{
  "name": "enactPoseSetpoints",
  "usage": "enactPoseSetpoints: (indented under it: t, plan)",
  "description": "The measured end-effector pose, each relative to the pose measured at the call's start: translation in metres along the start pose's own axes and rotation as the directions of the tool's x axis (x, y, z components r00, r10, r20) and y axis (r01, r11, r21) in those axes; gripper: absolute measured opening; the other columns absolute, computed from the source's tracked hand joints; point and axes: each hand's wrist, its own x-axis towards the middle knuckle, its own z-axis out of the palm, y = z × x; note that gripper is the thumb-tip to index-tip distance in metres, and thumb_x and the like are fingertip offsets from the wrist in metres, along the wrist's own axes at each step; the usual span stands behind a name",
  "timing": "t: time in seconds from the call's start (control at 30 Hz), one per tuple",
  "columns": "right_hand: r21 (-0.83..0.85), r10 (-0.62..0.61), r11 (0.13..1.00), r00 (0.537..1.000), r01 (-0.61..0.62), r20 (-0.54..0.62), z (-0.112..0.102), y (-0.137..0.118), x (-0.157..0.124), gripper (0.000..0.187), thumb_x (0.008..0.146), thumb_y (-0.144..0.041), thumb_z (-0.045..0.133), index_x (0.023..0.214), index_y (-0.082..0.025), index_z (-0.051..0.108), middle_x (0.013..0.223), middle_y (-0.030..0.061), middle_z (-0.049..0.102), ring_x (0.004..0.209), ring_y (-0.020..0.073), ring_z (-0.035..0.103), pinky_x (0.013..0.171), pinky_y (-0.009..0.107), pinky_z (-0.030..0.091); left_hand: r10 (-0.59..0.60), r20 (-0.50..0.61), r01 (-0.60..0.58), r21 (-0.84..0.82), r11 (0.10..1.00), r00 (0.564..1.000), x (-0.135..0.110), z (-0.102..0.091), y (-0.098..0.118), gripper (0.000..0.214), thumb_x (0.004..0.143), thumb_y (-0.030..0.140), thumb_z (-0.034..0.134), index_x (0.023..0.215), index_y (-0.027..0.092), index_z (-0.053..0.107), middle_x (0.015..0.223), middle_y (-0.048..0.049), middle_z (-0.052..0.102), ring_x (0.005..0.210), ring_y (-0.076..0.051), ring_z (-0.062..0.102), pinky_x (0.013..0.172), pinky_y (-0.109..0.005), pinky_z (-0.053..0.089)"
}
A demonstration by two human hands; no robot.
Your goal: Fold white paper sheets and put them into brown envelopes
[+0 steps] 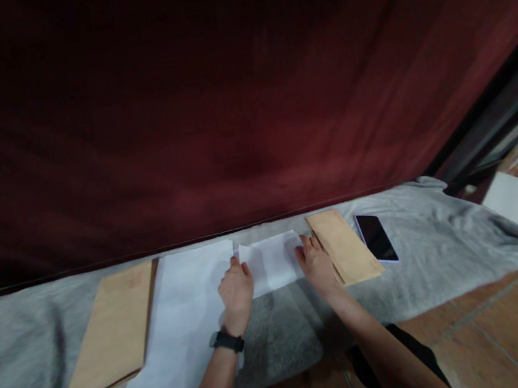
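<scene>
A white folded sheet of paper [272, 263] lies crosswise between my hands, its left end slightly raised. My left hand [236, 291], with a dark watch [228, 341] on the wrist, is closed at that left end, thumb against bent fingers. At the opposite end, the fingers and thumb of my right hand [317, 266] are on the paper's edge, beside a brown envelope [345, 246]. Under and left of my left hand lies a stack of larger white sheets [185, 321]. Further left, a thicker brown envelope [111, 326] rests flat.
A phone [376, 238] with a dark screen lies right of the smaller envelope. Everything rests on a grey cloth [423, 247] over a low surface. A dark red covering [239, 125] rises behind. Tiled floor [503, 326] shows at the lower right.
</scene>
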Motion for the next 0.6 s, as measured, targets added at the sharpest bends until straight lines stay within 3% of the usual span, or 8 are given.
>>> enactPoseSetpoints:
  t: [0.17, 0.3, 0.47, 0.6]
  plan:
    - [0.012, -0.085, 0.996, 0.991, 0.086, -0.1, 0.008, 0.002, 0.0, 0.038, 0.102, -0.026, 0.042, 0.135, -0.012, 0.056, 0.129, 0.0192, 0.063, 0.122, 0.0295, 0.058, 0.098, 0.041, 0.048, 0.018, -0.074, -0.016, 0.039, 0.999, 0.997, 0.005, 0.014, -0.002, 0.036, 0.102, 0.027, 0.035, 0.124, 0.008, 0.056, 0.091, -0.0164, 0.074, 0.088, -0.028, 0.074, 0.073, -0.035, 0.053]
    - [0.076, -0.224, 0.969, 0.966, 0.235, -0.129, 0.012, -0.004, -0.003, 0.042, 0.103, -0.025, 0.037, 0.138, -0.011, 0.055, 0.144, 0.018, 0.055, 0.133, 0.0289, 0.051, 0.108, 0.046, 0.043, 0.035, -0.083, -0.032, 0.038, 0.999, 0.996, 0.007, 0.019, -0.004, 0.035, 0.102, 0.026, 0.036, 0.123, 0.008, 0.057, 0.088, -0.0164, 0.074, 0.084, -0.028, 0.075, 0.07, -0.034, 0.053]
    - [0.148, -0.406, 0.904, 0.914, 0.402, -0.007, 0.015, -0.02, -0.012, 0.046, 0.105, -0.028, 0.032, 0.146, -0.015, 0.05, 0.154, 0.0106, 0.046, 0.143, 0.0232, 0.042, 0.118, 0.043, 0.033, 0.05, -0.106, -0.045, 0.044, 0.998, 0.993, 0.006, 0.018, -0.003, 0.036, 0.102, 0.024, 0.035, 0.124, 0.007, 0.057, 0.088, -0.0165, 0.074, 0.085, -0.027, 0.075, 0.071, -0.034, 0.054]
    - [0.111, -0.407, 0.911, 0.909, 0.398, 0.086, 0.017, -0.027, -0.018, 0.047, 0.106, -0.036, 0.034, 0.148, -0.017, 0.048, 0.157, 0.0093, 0.043, 0.146, 0.0233, 0.037, 0.12, 0.044, 0.029, 0.046, -0.135, -0.038, 0.06, 0.997, 0.99, 0.005, 0.018, -0.002, 0.036, 0.102, 0.024, 0.034, 0.123, 0.007, 0.058, 0.088, -0.0165, 0.074, 0.085, -0.027, 0.075, 0.072, -0.035, 0.055]
